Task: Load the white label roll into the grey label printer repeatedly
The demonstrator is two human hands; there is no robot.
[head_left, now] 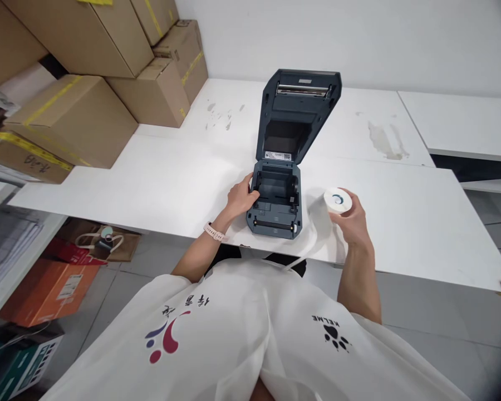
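Note:
A dark grey label printer (278, 203) sits near the front edge of the white table (171, 184), its lid (296, 111) swung up and open so the empty roll bay shows. My left hand (240, 197) grips the printer's left side wall, thumb inside the bay. My right hand (350, 223) holds a white roll of label paper (338, 200) just right of the printer. A loose strip of paper (313, 242) trails from the roll down over the table edge toward me.
Cardboard boxes (87, 83) with yellow tape are stacked at the table's back left. A second white table (463, 122) stands at the right. Below on the left are shelves, an orange box (45, 289) and a brown bag (104, 242) on the floor.

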